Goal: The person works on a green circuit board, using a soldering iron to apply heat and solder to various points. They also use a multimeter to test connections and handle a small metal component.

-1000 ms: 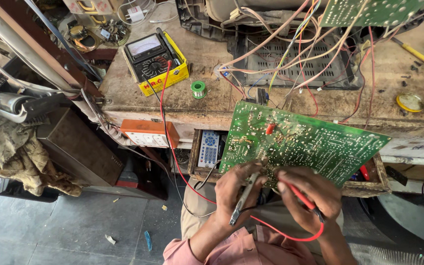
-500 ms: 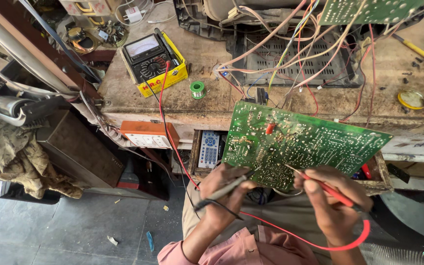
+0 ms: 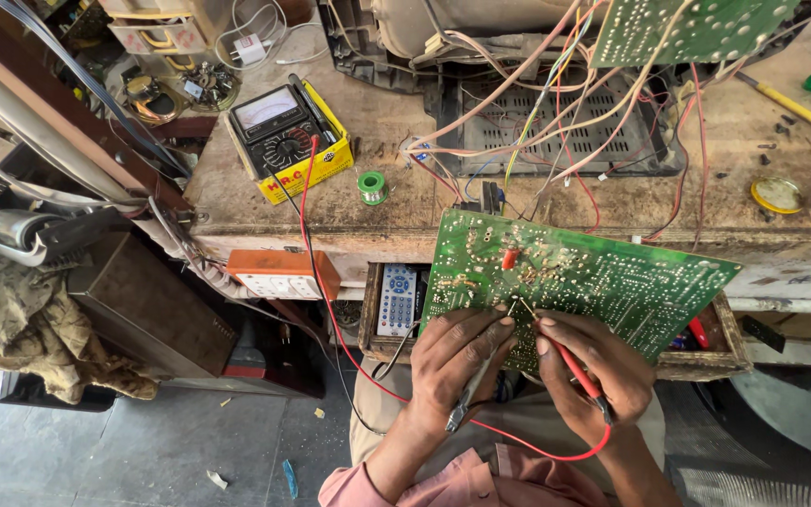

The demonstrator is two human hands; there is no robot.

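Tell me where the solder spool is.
In the head view, the green solder spool sits on the workbench left of centre, just right of the yellow-cased meter and up-left of the green circuit board.

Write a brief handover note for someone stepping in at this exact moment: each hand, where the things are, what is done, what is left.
Left hand: holds the black test probe against the green printed circuit board.
Right hand: holds the red test probe, tip on the board's near edge.
Both leads run to the black dial meter in its yellow case on the worn wooden bench.
Done: both probes placed on the board.
Left: nothing shows which points remain unprobed.
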